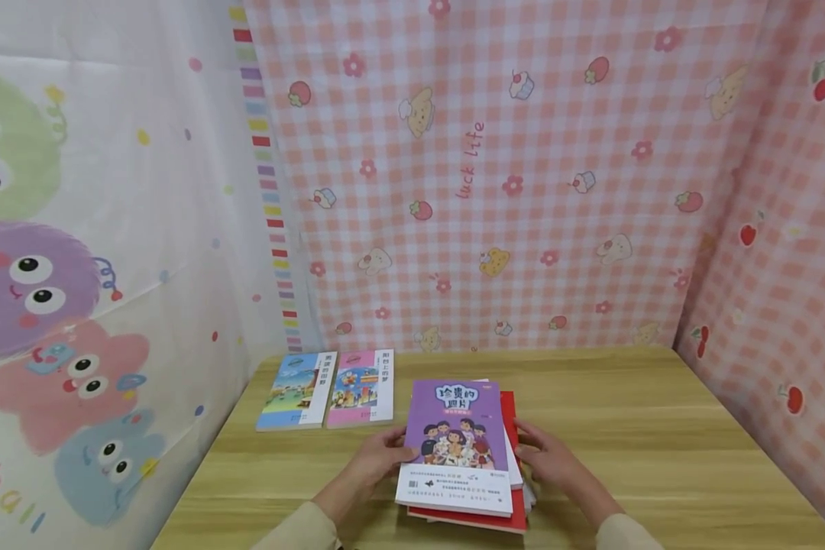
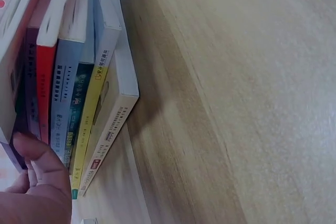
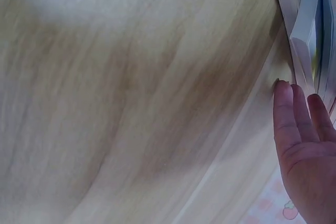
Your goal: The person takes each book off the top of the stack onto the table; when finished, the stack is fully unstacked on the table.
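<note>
A purple-covered book [image 1: 454, 428] with a white lower band lies on top of an uneven stack of books. My left hand [image 1: 378, 461] is at its left edge, thumb on the cover and fingers curled against the side. The left wrist view shows that hand [image 2: 39, 182] pinching the topmost book near its spine, above several coloured spines. At the stack's right side is my right hand [image 1: 546, 458], its fingers stretched out. The right wrist view has these straight fingers [image 3: 287, 114] beside the page edges. A red book [image 1: 509, 405] juts out beneath the purple one.
Two books lie side by side at the back left of the wooden table [image 1: 612, 412]: a blue one [image 1: 296, 391] and a pink one [image 1: 360, 388]. Patterned cloth hangs behind the table [image 1: 495, 229] and along both sides.
</note>
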The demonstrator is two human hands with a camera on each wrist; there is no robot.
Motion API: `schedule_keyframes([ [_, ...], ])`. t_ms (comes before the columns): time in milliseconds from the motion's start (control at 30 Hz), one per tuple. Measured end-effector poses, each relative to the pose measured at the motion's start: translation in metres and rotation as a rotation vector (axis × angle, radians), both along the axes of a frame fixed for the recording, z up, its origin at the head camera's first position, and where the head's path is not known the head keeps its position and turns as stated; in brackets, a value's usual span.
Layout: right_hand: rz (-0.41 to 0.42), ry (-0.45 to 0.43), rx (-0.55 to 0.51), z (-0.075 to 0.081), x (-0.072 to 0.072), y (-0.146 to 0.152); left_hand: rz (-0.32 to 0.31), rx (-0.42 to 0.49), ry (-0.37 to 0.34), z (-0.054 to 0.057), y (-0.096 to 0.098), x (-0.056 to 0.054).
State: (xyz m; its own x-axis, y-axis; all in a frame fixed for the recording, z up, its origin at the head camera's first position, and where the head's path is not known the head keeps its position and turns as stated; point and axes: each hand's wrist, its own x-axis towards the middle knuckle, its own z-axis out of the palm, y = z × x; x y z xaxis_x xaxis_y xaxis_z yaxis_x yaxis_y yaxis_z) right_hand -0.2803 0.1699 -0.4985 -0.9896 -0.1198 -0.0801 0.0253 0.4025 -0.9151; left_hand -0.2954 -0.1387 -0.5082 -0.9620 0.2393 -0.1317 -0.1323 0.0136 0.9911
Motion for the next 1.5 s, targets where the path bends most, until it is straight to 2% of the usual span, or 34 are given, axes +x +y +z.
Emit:
schedule_keyframes([
  [167, 0.0, -0.011, 0.017, -0.003, -0.004, 0.0, -0.02, 0.053, -0.021, 0.001, -0.001, 0.0],
  [500, 0.022, -0.051, -0.059, -0.003, -0.007, -0.007, -0.09, 0.098, -0.106, 0.004, -0.015, 0.003],
  [767, 0.02, -0.074, -0.055, -0.003, -0.007, -0.007, -0.15, 0.127, -0.15, 0.006, -0.016, -0.002],
  [1100, 0.006, -0.078, -0.055, 0.0, -0.007, -0.005, -0.142, 0.141, -0.129, 0.005, -0.016, -0.006],
  [1500, 0.007, -0.109, 0.006, 0.0, -0.012, -0.006, -0.161, 0.196, -0.075, 0.006, -0.043, -0.003],
])
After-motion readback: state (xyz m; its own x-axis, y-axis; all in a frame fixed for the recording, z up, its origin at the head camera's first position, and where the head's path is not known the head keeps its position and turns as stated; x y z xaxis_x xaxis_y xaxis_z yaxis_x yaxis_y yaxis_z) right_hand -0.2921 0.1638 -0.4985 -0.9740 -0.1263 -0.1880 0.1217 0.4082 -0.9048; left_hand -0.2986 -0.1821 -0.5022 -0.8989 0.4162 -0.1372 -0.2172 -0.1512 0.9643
